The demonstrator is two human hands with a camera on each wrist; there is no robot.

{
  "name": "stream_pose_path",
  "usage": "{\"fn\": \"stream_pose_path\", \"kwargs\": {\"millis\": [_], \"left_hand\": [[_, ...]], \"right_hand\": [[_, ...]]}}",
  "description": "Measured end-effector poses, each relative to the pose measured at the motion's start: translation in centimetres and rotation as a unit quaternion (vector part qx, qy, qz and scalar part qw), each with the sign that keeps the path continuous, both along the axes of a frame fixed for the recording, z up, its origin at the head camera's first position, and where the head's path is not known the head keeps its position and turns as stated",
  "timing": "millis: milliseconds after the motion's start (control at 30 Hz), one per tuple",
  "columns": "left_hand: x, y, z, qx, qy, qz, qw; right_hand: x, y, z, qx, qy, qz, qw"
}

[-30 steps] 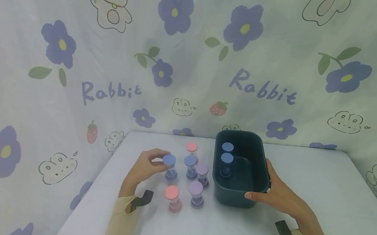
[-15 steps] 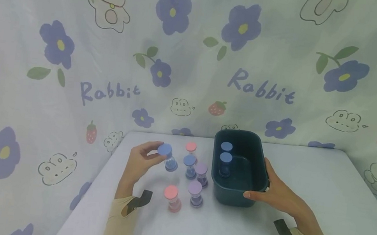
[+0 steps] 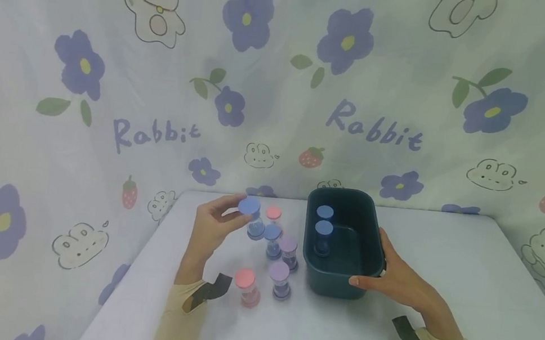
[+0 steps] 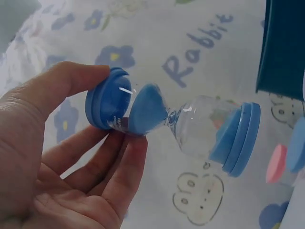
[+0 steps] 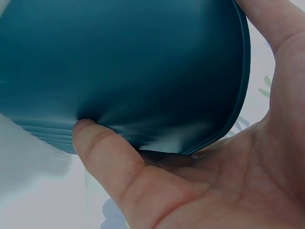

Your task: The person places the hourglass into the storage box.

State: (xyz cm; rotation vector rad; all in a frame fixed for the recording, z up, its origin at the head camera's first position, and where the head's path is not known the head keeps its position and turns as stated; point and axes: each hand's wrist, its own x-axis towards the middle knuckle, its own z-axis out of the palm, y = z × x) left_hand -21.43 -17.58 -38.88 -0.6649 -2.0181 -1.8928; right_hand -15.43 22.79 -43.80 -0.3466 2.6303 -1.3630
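My left hand (image 3: pixel 207 233) pinches a blue hourglass (image 4: pixel 147 109) by one cap between thumb and fingertips, raised off the table. Blue sand shows in both bulbs in the left wrist view. A dark teal bin (image 3: pixel 337 286) stands to the right, with my right hand (image 3: pixel 409 283) gripping its near right corner. The thumb (image 5: pixel 107 150) presses the outer wall in the right wrist view; the other fingers are mostly hidden. Inside the bin, along its left side, are two blue-capped hourglasses, a nearer one (image 3: pixel 323 237) and a farther one (image 3: pixel 325 213).
Between left hand and bin stand a blue hourglass (image 3: pixel 271 241), a far pink one (image 3: pixel 274 214) and a purple one (image 3: pixel 288 251). Closer to me are another purple hourglass (image 3: pixel 280 281) and a pink one (image 3: pixel 247 287). A printed curtain (image 3: pixel 283 80) backs the white table (image 3: pixel 313 339).
My left hand has lifted the blue hourglass from the table, tilting it, and then carried it up and rightward towards the far pink hourglass. The right hand keeps its grip on the bin.
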Motion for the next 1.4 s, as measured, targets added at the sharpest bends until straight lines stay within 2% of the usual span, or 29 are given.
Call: {"fn": "stream_pose_path", "kwargs": {"millis": [267,500,700,1133,1400], "left_hand": [[-0.2,2.8,1.2,-0.005,-0.019,-0.01,0.9998],[-0.3,4.8,1.7,-0.002,-0.013,-0.038,0.9992],[-0.3,6.3,2.2,-0.012,-0.021,-0.049,0.9985],[-1.2,8.6,1.6,-0.025,-0.041,-0.073,0.9962],[-1.4,9.9,1.2,-0.042,-0.052,-0.086,0.994]], "right_hand": [[0.0,0.1,-0.1,-0.001,0.006,0.003,1.0],[-0.1,0.2,-0.1,-0.002,0.01,0.003,1.0],[-0.1,0.2,-0.2,0.001,0.006,0.002,1.0],[0.1,0.1,0.0,0.005,0.007,0.0,1.0],[0.2,0.0,0.1,0.003,0.007,0.001,1.0]]}}
